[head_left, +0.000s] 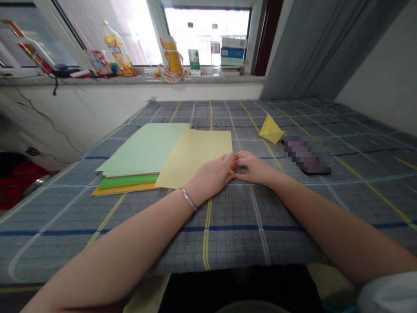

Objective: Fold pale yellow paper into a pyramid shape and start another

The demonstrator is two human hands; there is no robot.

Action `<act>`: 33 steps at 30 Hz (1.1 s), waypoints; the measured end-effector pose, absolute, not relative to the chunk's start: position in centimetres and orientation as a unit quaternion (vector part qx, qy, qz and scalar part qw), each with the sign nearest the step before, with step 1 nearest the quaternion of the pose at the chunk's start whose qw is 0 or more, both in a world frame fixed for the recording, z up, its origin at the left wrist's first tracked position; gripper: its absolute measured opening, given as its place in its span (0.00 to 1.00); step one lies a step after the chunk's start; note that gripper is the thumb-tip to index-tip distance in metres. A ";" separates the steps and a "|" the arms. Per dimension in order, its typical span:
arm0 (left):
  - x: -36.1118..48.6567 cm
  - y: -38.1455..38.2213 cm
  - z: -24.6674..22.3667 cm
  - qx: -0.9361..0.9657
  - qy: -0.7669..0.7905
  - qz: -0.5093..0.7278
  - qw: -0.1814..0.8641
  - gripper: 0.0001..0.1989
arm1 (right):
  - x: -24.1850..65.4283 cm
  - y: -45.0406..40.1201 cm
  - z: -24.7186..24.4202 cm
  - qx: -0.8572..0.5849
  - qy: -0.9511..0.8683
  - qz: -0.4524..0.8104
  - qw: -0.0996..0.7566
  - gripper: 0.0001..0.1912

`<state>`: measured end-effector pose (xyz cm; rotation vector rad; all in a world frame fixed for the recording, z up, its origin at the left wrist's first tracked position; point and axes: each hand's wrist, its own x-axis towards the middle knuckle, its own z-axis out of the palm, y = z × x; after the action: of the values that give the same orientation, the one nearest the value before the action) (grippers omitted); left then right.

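Two bare hands, ours, meet at the fingers over the near right part of a yellow sheet (195, 148) on a bench (234, 243) covered in grey plaid cloth. Our left hand (213, 174), a silver bangle (189, 199) at its wrist, lies across the paper's edge with its fingers bunched; our right hand (252, 167) reaches in from the other side, thumb and fingers curled toward each other. The fingers cover the spot where they meet, and we cannot tell whether either hand pinches the paper. The sheet lies flat, overlapping the right side of a paper stack (140, 148) topped in pale green, with bright green and orange layers showing at its near edge. Beyond our right hand sits a folded yellow piece (271, 129), its peak pointing up, just beside a dark-edged flat object (308, 158) whose face is pixelated. Behind the bench, a windowsill (130, 81) carries an orange drink bottle (117, 50), a yellow cup (172, 58) and a blue-and-white box (233, 52).
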<state>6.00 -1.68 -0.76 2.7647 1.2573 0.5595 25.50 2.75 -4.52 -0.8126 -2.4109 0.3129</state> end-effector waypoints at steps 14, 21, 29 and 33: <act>4.2 -1.7 -0.1 0.886 0.448 0.116 0.023 0.28 | 30.3 1.9 -1.6 -0.442 -0.868 0.159 0.162 0.09; 1.7 0.3 0.7 0.889 0.422 0.069 0.162 0.21 | 32.7 1.4 0.3 -0.478 -0.843 0.225 0.101 0.10; -1.2 2.3 1.0 0.855 0.446 0.095 0.248 0.31 | 33.3 1.5 0.6 -0.527 -0.809 0.241 0.099 0.10; -1.5 2.8 0.7 0.813 0.470 0.167 0.299 0.20 | 33.7 2.0 0.0 -0.559 -0.778 0.257 0.129 0.07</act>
<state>-1.48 2.81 0.68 2.1604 1.2498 0.4440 33.65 2.03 0.03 -1.6246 -2.2621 0.7480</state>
